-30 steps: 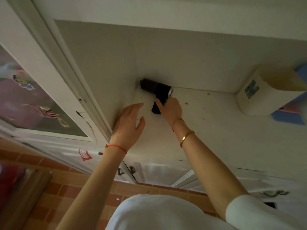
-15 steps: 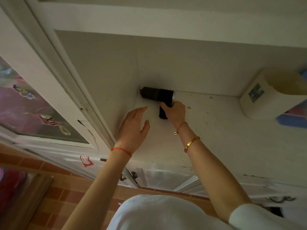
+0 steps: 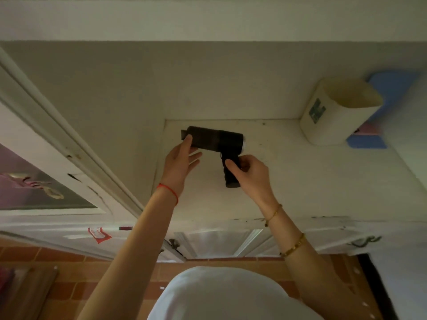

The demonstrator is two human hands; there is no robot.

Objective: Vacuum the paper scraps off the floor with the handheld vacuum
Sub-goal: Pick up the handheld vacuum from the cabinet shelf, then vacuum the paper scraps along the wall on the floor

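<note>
A black handheld vacuum (image 3: 216, 140) is at the back left corner of a white cabinet shelf (image 3: 300, 181); whether it rests on the shelf or is lifted I cannot tell. Its barrel points left and its handle points toward me. My right hand (image 3: 250, 174) is closed around the handle. My left hand (image 3: 182, 162) touches the nozzle end of the barrel with its fingertips, fingers spread. No paper scraps show on the tiled floor (image 3: 69, 269) below.
A cream container (image 3: 335, 112) with a label stands at the back right of the shelf, against a blue and pink object (image 3: 369, 139). A cabinet door (image 3: 46, 146) stands open on the left. Lower cabinet doors with metal handles (image 3: 362, 242) sit below the shelf edge.
My right hand has drawn the vacuum out from the corner toward me. My left hand rose from the shelf to the vacuum's nozzle end.
</note>
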